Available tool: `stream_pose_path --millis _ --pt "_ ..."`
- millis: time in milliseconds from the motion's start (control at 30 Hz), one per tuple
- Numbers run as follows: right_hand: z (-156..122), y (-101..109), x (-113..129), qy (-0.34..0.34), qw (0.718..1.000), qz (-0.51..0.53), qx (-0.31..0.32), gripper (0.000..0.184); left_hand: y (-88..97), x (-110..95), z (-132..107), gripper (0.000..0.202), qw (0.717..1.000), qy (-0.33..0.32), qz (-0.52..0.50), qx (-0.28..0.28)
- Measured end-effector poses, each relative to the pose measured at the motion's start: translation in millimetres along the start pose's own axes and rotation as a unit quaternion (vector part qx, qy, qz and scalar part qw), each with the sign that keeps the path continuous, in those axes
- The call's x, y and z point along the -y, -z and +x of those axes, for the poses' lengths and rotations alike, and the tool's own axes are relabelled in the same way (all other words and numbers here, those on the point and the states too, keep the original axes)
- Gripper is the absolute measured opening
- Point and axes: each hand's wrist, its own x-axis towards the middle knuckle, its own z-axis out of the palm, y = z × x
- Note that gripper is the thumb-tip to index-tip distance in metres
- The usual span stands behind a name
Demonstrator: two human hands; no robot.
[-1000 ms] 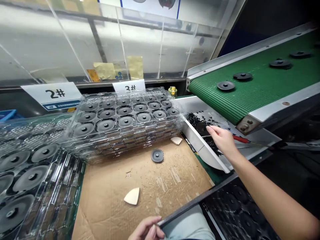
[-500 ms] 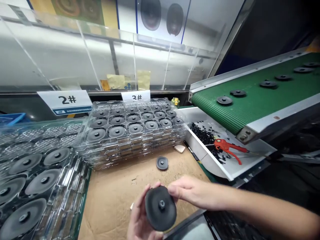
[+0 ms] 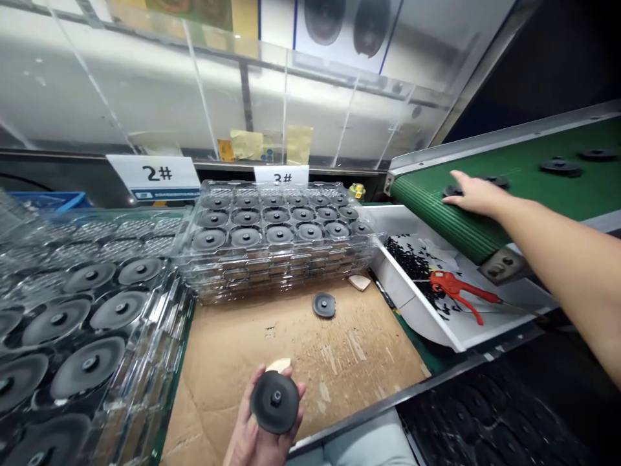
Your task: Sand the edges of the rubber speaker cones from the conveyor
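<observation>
My left hand (image 3: 264, 421) is closed around a round black disc (image 3: 275, 401) with a raised centre hub, its hub side facing up, low over the cardboard. On the right, my right hand (image 3: 478, 194) reaches over the green conveyor belt (image 3: 436, 175), thumb and fingers apart. A black disc (image 3: 452, 191) lies on the belt between them; whether they touch it I cannot tell. Just behind the hand sits another disc (image 3: 497, 182), partly covered. One more black disc (image 3: 324, 305) rests on the cardboard sheet (image 3: 233, 349).
Stacked clear plastic trays (image 3: 276, 259) hold rows of discs at the back. More trays (image 3: 121, 336) stand at left. A white bin (image 3: 422, 323) contains small black pieces and a red-handled tool (image 3: 460, 291). Further discs (image 3: 560, 166) ride the belt. A pale wedge (image 3: 359, 282) lies near the bin.
My right hand has left the held disc and moved up and right to the belt's near end. My left hand keeps the disc, now lower and further left in view.
</observation>
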Motion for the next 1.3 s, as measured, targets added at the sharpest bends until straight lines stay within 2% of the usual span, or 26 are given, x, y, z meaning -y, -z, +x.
stream_pose_path --millis 100,167,267,333,400,467,567,633,767,867,1000,1100,1233,1300 --pt "-7 -1 18 0.037 0.999 -0.01 -0.018 0.04 2.3 0 -6 0.03 0.999 -0.017 0.006 -0.051" --pt "-29 -8 42 0.108 0.994 0.006 0.014 0.048 2.3 -1 -7 0.035 0.996 -0.032 0.02 -0.084" --pt "-100 -44 76 0.248 0.955 0.062 0.149 0.057 3.1 -3 -6 0.044 0.991 -0.043 0.04 -0.12" --pt "-162 -80 90 0.296 0.927 0.098 0.207 0.071 4.2 -3 -7 0.049 0.989 -0.047 0.042 -0.136" --pt "-218 -114 96 0.286 0.927 0.123 0.209 0.066 5.4 -3 -9 0.052 0.986 -0.051 0.041 -0.154" --pt "-258 -138 100 0.244 0.942 0.147 0.179 0.061 6.3 -4 -11 0.059 0.982 -0.058 0.04 -0.176" --pt "-295 -151 117 0.165 0.961 0.191 0.113 0.054 6.1 -7 -12 0.067 0.973 -0.066 0.044 -0.216" --pt "-312 -148 143 0.149 0.955 0.234 0.107 0.046 4.8 -10 -12 0.071 0.968 -0.071 0.047 -0.235" --pt "-345 -142 211 0.195 0.911 0.314 0.184 0.036 2.4 -11 -12 0.077 0.963 -0.084 0.057 -0.248" --pt "-364 -142 244 0.229 0.878 0.356 0.224 0.027 3.4 -11 -15 0.075 0.962 -0.094 0.055 -0.251" --pt "-365 -139 248 0.276 0.826 0.415 0.264 0.027 5.2 -14 -17 0.071 0.96 -0.102 0.049 -0.257" --pt "-343 -126 243 0.262 0.816 0.438 0.271 0.02 2.1 -16 -16 0.066 0.961 -0.099 0.055 -0.254" --pt "-314 -79 249 0.21 0.819 0.477 0.241 0.024 -9.2 -12 -10 0.069 0.959 -0.088 0.08 -0.257" --pt "-310 -52 251 0.223 0.794 0.519 0.226 0.025 -16.6 -8 -7 0.066 0.96 -0.061 0.093 -0.255"
